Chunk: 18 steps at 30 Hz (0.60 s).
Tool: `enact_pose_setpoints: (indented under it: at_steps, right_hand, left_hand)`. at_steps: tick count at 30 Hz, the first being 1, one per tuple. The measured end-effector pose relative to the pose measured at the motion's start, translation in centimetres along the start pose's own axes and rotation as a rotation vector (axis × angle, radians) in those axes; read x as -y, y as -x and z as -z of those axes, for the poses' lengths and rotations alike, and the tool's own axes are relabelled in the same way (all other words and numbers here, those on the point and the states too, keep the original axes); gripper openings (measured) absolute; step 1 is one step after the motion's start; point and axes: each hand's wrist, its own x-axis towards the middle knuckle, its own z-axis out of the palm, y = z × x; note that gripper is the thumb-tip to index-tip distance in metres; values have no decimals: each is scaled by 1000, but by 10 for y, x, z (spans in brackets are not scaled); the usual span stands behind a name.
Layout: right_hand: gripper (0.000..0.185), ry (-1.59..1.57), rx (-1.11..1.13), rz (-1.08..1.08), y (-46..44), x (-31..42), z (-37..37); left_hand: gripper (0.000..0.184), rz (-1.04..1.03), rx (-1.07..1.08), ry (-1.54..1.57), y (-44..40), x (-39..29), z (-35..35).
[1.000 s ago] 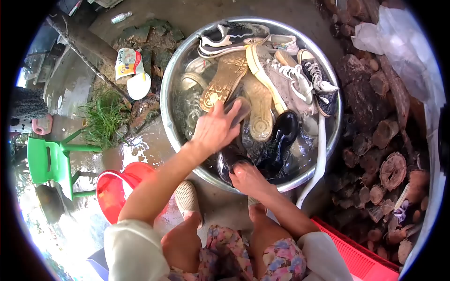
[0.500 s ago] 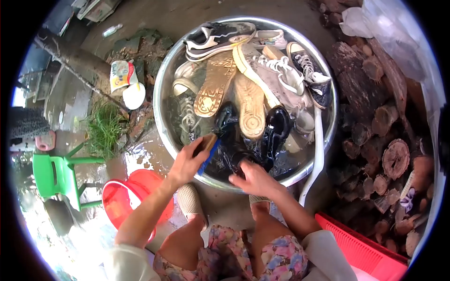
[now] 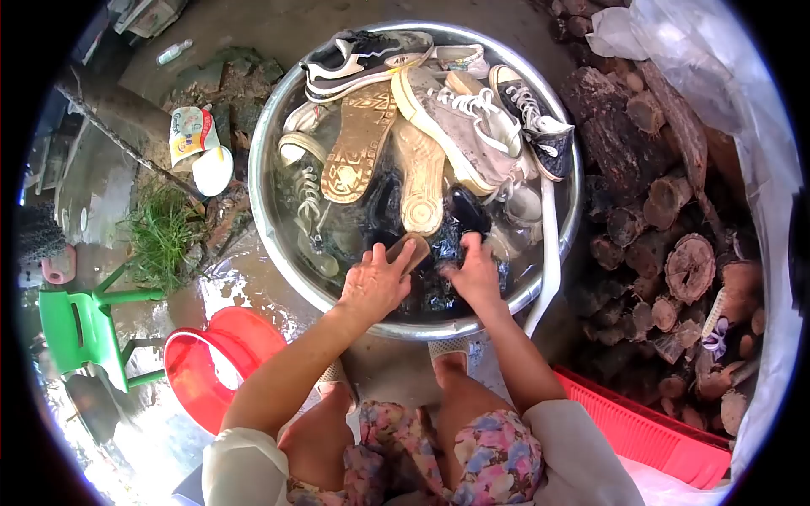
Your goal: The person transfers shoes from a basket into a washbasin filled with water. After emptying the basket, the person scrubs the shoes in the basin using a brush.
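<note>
A metal basin [image 3: 268, 253] of water stands before me with several shoes in it. My left hand [image 3: 375, 282] grips a wooden-backed scrub brush [image 3: 411, 250], holding it low at the near side of the basin; its blue bristles are hidden now. Under the brush, a shiny black shoe [image 3: 467, 208] lies partly in the water. My right hand [image 3: 475, 274] is closed on the near part of this shoe, thumb toward the brush. Just beyond both hands, pale shoe soles [image 3: 422, 181] face up. A grey lace-up shoe [image 3: 472, 139] leans at the right.
A white hose [image 3: 548, 244] hangs over the basin's right rim. Stacked logs [image 3: 650, 211] and a red plastic basket [image 3: 641, 422] are at the right. To the left stand a red bucket [image 3: 190, 379] and a green chair [image 3: 80, 333] on wet ground.
The black shoe has gone lower into the water. My left hand and the brush have moved right onto it, and my right hand has shifted farther into the basin. The view has shifted slightly.
</note>
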Motion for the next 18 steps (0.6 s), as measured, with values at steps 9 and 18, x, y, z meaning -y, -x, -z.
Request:
enact_pose_setpoints:
  at_steps: [9, 18]
  right_hand:
    - [66, -229, -6, -175, -50, -50, 5]
    - [42, -351, -147, 156, -19, -29, 4]
  left_hand:
    - [64, 270, 230, 212, -19, -3, 13]
    - [55, 243, -93, 928, 1, 19, 0]
